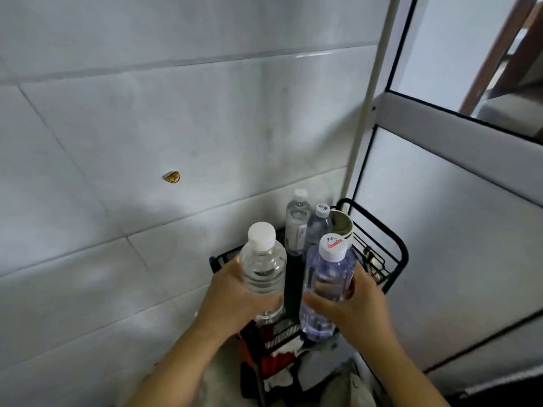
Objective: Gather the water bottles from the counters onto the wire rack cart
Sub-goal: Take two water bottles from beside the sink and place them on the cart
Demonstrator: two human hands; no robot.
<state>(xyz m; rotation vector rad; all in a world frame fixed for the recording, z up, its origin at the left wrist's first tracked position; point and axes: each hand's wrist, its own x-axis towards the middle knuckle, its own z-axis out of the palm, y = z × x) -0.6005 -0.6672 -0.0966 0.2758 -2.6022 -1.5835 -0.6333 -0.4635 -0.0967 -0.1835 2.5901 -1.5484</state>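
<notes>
In the head view, the left hand (235, 292) is wrapped round the lower body of a clear bottle (263, 265) with a plain white cap, and the right hand (357, 306) is curled round a bluish bottle (326, 286) whose white cap carries red and blue print. Both bottles stand upright, held just above the near edge of the wire rack cart (393, 248). Two more capped bottles (298, 221) already stand at the cart's far edge, touching or nearly touching, with an open-topped can (340, 226) just beside them toward the far right corner.

Both held bottles look full or close to it, so I judge them fairly heavy for their size. Thin plastic walls should give under a squeeze, and the smooth sides may slip, so a mid-body hold like these, or one at the ribbed band, seems safest; the caps are too small to carry by. On wire, a narrow base could tip between the rods.

The cart is black wire with a raised rim, tucked into a corner between a pale tiled wall (147, 127) and a grey framed panel (440, 230). Red and white packaging (273, 359) shows on a lower level.
</notes>
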